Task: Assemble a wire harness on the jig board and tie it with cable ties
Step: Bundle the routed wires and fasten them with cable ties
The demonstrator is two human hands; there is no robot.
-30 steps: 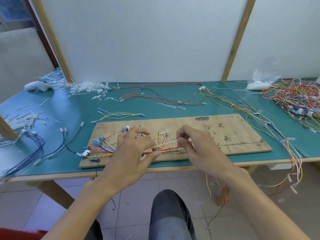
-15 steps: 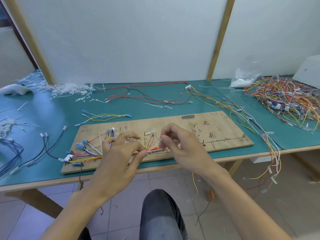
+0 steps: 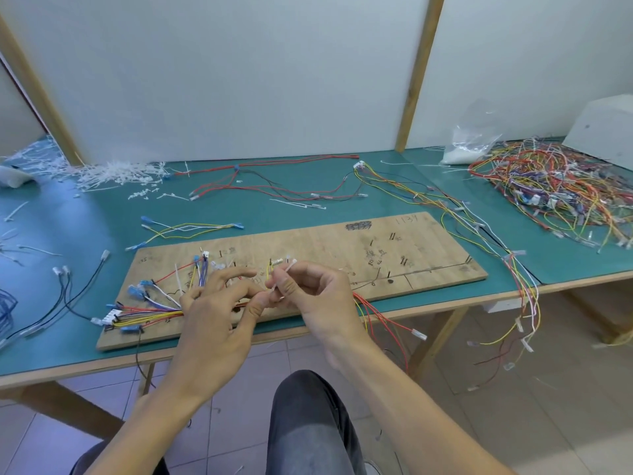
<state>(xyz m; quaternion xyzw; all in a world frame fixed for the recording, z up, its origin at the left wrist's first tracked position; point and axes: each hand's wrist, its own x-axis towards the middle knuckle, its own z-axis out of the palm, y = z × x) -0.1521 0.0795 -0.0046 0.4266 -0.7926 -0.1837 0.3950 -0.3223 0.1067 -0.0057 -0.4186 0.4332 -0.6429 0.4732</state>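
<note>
Pinching the cable tie (image 3: 287, 269) in my right hand (image 3: 317, 296), mid-frame; my left hand (image 3: 219, 317), fingers straight, presses the wire harness (image 3: 150, 313).

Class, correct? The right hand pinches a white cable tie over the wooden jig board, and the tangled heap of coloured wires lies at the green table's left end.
No: the head view shows the tangled heap of coloured wires at the right end of the green table. The rest holds.
</note>
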